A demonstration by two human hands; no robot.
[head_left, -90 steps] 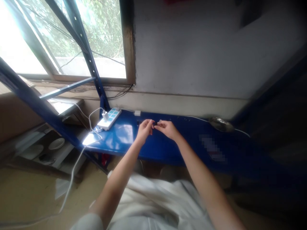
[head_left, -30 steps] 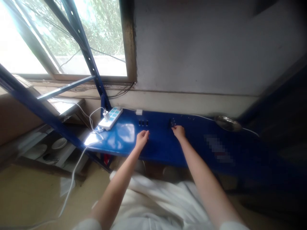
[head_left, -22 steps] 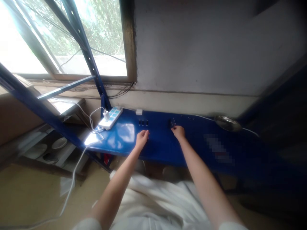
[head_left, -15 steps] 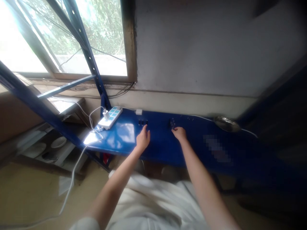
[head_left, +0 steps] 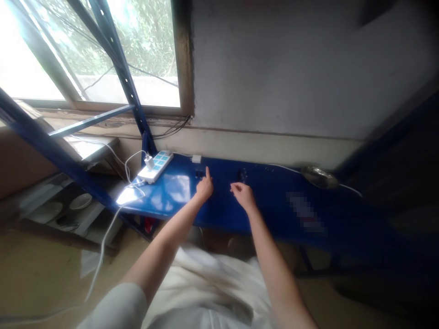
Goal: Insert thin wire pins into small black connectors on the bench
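My left hand (head_left: 205,187) is over the blue tabletop with its index finger stretched out. The finger lies beside a short row of small dark pieces (head_left: 199,174), and part of that row is hidden behind the hand. To the right, my right hand (head_left: 244,195) is closed in a pinch, fingertips pointing left. Whatever it pinches is too small to make out. Just beyond it sits a cluster of small dark and clear pieces (head_left: 243,174).
A white power strip (head_left: 156,167) with a plugged-in charger and cables stands at the left of the blue table (head_left: 219,212). A white block (head_left: 196,159) sits at the back edge. Tiny pieces (head_left: 269,169) and a shiny metal dish (head_left: 319,177) are further right.
My right hand has moved left, away from the cluster and towards my left hand, fingers pinched. My left index finger now points straighter, beside the dark pieces. The view has shifted slightly.
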